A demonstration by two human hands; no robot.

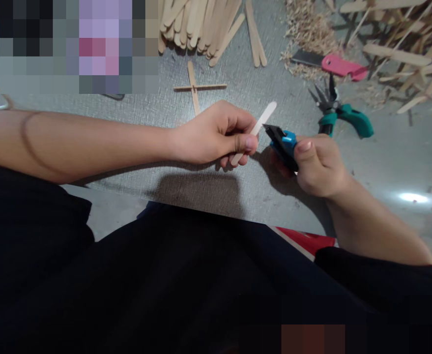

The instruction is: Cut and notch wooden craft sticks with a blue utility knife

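Observation:
Between the thumb and fingers of my left hand (226, 135) a wooden craft stick (265, 116) is pinched, slanting up to the right. My right hand (321, 164) grips a blue and black utility knife (284, 142). Its dark blade tip points left, close to the stick's edge; whether they touch I cannot tell. Just beyond my left hand lie two crossed sticks (193, 88) on the grey table (201, 189), one with its near end hidden behind the hand.
A heap of craft sticks (201, 24) lies at the back, with two sticks (255, 37) beside it. At the right are wood shavings (307, 29), a pink-handled knife (343, 66), green-handled pliers (356, 120) and a pile of stick pieces (418, 54). Part of the upper left is pixelated.

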